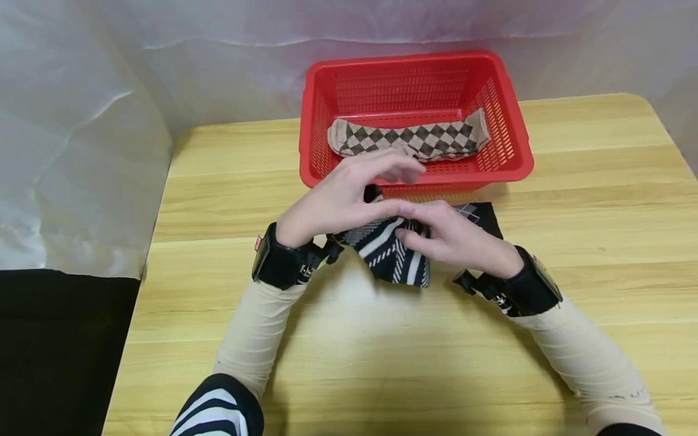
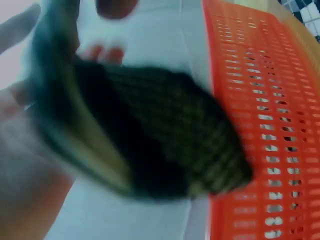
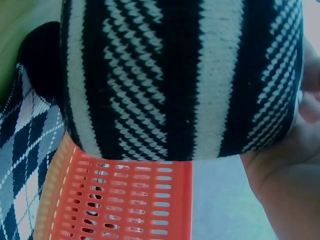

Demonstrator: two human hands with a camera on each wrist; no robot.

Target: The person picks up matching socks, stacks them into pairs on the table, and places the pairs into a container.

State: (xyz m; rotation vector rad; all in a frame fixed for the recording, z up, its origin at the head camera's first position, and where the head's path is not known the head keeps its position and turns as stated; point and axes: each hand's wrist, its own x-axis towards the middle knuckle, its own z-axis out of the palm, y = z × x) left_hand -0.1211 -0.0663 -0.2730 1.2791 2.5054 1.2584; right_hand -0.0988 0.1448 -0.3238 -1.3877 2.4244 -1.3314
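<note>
A black, white and grey striped sock (image 1: 389, 248) is bunched between the two hands, above the table. The right hand (image 1: 452, 233) holds it, thumb at its front and fingers behind its upper edge. Above the sock's left part arches the left hand (image 1: 354, 194), its fingers stretched forward and apart from the thumb. That thumb lies along the sock's top and meets the right fingertips. The sock (image 2: 165, 130) looks blurred in the left wrist view; its stripes (image 3: 215, 75) fill the upper right wrist view. A dark argyle sock (image 1: 482, 215) lies on the table behind the right hand.
A red plastic basket (image 1: 417, 177) stands at the table's back, just beyond the hands. Inside lie beige and brown argyle socks (image 1: 425, 139). The wooden table (image 1: 349, 357) extends to both sides. Pale cloth (image 1: 229, 79) hangs behind it.
</note>
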